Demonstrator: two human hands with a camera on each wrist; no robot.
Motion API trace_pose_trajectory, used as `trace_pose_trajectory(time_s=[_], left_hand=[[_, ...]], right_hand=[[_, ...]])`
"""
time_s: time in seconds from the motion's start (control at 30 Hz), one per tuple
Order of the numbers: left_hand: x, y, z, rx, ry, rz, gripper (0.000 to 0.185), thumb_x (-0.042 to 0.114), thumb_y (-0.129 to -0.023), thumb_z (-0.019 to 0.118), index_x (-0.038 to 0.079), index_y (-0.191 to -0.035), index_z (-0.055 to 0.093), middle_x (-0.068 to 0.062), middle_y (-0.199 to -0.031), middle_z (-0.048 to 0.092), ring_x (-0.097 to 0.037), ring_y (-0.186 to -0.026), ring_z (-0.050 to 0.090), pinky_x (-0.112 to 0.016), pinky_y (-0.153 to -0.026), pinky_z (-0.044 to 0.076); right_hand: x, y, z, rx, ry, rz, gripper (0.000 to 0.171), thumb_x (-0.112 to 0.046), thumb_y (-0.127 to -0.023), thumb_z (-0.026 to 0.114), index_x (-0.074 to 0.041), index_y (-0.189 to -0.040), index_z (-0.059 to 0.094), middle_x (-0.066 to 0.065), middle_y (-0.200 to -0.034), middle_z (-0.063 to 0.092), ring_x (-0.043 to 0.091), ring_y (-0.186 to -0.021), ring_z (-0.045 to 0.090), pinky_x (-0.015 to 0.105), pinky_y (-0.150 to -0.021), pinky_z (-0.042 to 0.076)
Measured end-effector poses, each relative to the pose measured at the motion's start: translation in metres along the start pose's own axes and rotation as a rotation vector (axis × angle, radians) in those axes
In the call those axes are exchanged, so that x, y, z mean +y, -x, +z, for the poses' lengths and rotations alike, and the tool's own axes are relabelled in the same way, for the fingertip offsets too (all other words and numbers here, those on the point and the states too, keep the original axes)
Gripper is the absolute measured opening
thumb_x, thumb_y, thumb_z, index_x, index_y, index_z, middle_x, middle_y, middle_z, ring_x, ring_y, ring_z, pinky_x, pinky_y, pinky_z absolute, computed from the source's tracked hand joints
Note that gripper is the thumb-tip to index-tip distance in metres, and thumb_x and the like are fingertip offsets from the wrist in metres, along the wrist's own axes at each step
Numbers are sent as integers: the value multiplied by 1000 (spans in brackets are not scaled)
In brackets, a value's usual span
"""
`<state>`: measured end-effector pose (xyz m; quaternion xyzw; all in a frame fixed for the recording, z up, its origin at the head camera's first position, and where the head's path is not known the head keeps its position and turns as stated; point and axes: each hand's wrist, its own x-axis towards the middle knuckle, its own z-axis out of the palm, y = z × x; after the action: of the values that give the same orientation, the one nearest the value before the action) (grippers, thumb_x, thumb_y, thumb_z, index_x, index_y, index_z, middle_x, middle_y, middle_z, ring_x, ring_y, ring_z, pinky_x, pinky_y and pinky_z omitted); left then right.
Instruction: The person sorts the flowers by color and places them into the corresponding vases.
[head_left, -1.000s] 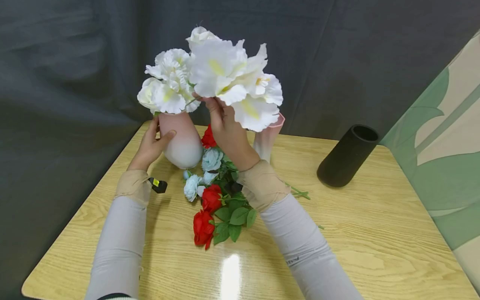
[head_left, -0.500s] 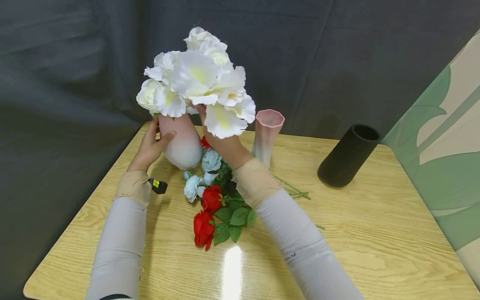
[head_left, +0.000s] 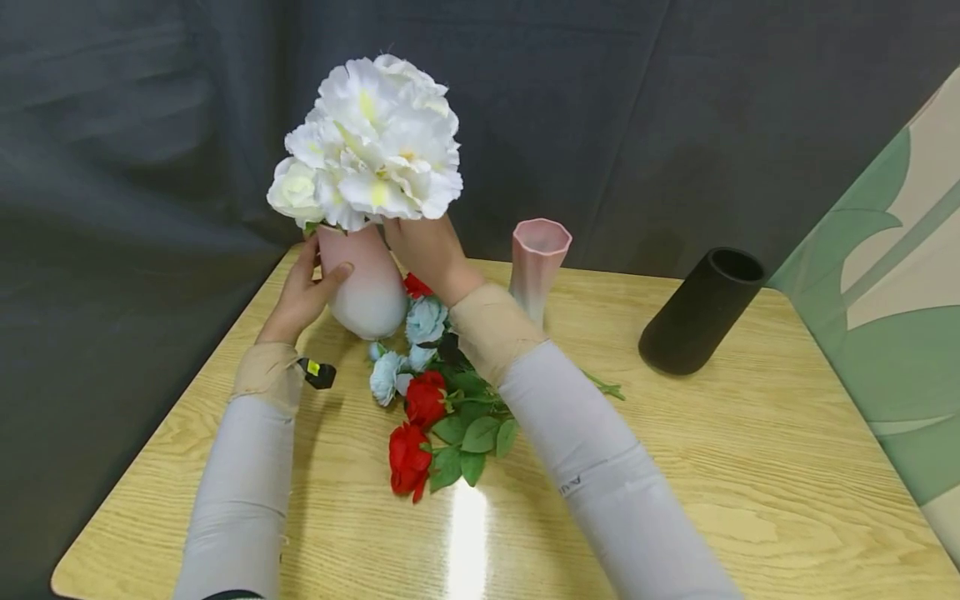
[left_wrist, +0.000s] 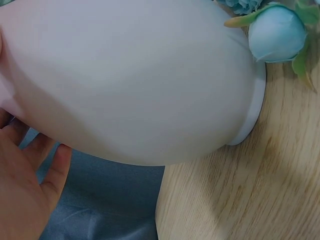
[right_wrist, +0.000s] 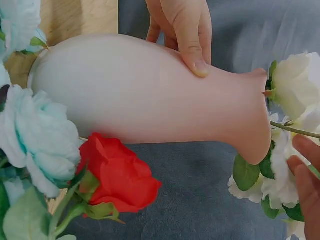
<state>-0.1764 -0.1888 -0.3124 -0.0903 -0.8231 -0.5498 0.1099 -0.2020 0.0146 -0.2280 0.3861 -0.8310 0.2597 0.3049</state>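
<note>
The pink vase (head_left: 363, 283), upper left of center on the table (head_left: 675, 467), is being steadied by the left hand (head_left: 300, 292) curled round its smooth, probably breakable belly. White flowers (head_left: 371, 142), light and floppy, are being pinched at the stems by the right hand (head_left: 423, 250).

Light wood-grain table (head_left: 750, 467), rounded corners, glossy top with bright light glare near front edge. Dark grey wrinkly cloth backdrop (head_left: 675, 108) hangs behind far edge, drapes past left edge. Green-and-cream leaf-pattern panel (head_left: 892, 333) along right edge.
</note>
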Motion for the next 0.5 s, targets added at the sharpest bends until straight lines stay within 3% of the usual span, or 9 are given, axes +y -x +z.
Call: trace_pose_trajectory(time_s=[0.03,0.07,0.1,0.2,0.27,0.33,0.43,0.5], left_hand=[[0,0,1,0,-1,2,74,14,-101,56,2,-159,12,-25,-160,24,-45,-143,30,-62,-113,31],[1,0,1,0,-3,7,74,14,-101,56,2,-159,13,-25,-160,24,-46,-143,30,-62,-113,31],[2,-1,2,1,-4,8,73,14,-100,56,2,-159,13,-25,-159,25,-46,-142,30,-62,-113,31],[3,-2,4,5,-7,19,72,13,-100,56,1,-158,16,-26,-159,27,-46,-142,31,-62,-113,31],[4,-2,6,4,-6,27,71,12,-100,56,1,-158,16,-26,-159,27,-46,-143,31,-61,-114,30],[5,-3,7,4,-4,31,71,11,-100,56,1,-158,16,-25,-159,26,-46,-143,31,-61,-114,30],[4,-3,8,-1,4,31,71,10,-100,56,1,-158,15,-25,-159,26,-46,-142,31,-61,-114,31],[4,-4,8,-2,11,23,72,11,-100,56,2,-158,15,-25,-159,26,-45,-142,32,-61,-113,32]], right_hand=[[1,-4,0,-33,-104,49,31,-14,-107,43,1,-131,56,15,-129,57,22,-127,49,26,-112,35],[1,-8,0,-76,-107,78,33,-15,-107,42,0,-134,54,15,-133,56,21,-130,48,27,-113,34],[1,-11,0,-119,-73,97,35,-16,-108,41,-1,-138,51,14,-137,54,21,-133,46,27,-114,33],[0,-17,0,-258,167,109,39,-18,-108,37,-3,-144,46,12,-147,48,21,-140,40,31,-119,31],[-1,-20,2,-336,229,142,41,-19,-109,36,-6,-147,42,10,-152,42,20,-143,36,31,-120,30],[0,-23,3,-374,194,194,41,-22,-109,36,-8,-148,41,8,-153,40,18,-144,35,29,-119,30],[1,-27,6,-371,-5,311,41,-26,-108,38,-13,-147,43,3,-153,41,12,-143,35,24,-118,30],[1,-29,7,-383,-61,345,42,-27,-108,38,-14,-148,42,0,-154,40,9,-143,34,21,-118,29]])
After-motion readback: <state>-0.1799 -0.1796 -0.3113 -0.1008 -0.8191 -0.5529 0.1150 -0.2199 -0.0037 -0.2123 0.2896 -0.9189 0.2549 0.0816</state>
